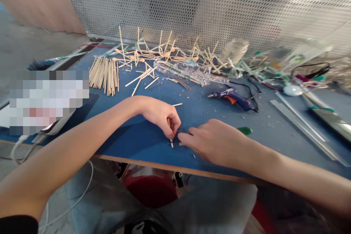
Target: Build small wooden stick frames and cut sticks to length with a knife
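My left hand [161,117] is closed in a pinch, with a short end of a thin wooden stick [172,144] showing below its fingertips, close to the table's front edge. Something brownish shows inside its curled fingers. Just to the right, my right hand [214,140] has its fingers bent inward, its fingertips near the stick. What it grips, if anything, is hidden. A green piece [245,130] pokes out behind the right hand; I cannot tell whether it is held. Beyond my left hand lies another pale stick piece [177,104].
A blue glue gun [233,97] lies beyond my right hand. Bundled wooden sticks [105,75] lie at the back left, beside glued stick frames [167,53] and clear plastic wrapping [189,71]. Clear glue sticks [304,128] lie right. A white, partly blurred device [63,122] stands left.
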The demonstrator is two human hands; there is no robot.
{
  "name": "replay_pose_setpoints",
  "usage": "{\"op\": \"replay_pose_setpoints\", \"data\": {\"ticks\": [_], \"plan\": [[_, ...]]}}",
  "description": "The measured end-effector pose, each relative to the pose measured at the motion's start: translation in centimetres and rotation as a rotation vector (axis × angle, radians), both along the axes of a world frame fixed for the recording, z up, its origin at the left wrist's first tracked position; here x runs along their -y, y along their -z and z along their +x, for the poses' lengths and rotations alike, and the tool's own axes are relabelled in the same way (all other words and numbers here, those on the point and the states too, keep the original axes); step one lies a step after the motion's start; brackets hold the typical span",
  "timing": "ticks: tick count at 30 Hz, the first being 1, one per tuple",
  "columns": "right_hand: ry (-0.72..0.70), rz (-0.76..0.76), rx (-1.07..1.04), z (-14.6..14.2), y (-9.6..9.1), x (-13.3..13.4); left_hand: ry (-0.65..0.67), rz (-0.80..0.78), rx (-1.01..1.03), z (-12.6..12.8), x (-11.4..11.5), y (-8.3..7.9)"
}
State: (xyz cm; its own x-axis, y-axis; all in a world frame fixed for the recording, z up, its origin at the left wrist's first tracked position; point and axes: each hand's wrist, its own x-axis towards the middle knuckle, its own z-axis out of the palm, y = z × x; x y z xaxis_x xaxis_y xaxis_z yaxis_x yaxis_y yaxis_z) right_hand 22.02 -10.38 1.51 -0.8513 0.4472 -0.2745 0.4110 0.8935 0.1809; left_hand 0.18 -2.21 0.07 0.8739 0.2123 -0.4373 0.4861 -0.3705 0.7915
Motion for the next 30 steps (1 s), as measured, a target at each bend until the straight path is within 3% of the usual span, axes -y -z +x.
{"op": "replay_pose_setpoints", "data": {"ticks": [12,17,22,26,30], "plan": [[0.000,-0.039,0.019,-0.03,0.33,-0.37,0.001,0.014,-0.003,0.01,0.02,0.02],[-0.020,0.067,-0.018,0.19,0.68,0.16,0.003,0.015,-0.006,0.02,0.12,-0.14],[-0.007,0.020,-0.017,0.41,0.39,0.39,-0.006,0.033,-0.015,0.03,0.12,-0.17],[0.011,0.093,-0.008,0.24,0.27,0.55,-0.001,0.025,-0.016,0.05,0.17,-0.19],[0.000,0.029,-0.009,0.22,0.15,0.30,-0.011,0.033,-0.018,0.07,0.20,-0.20]]}}
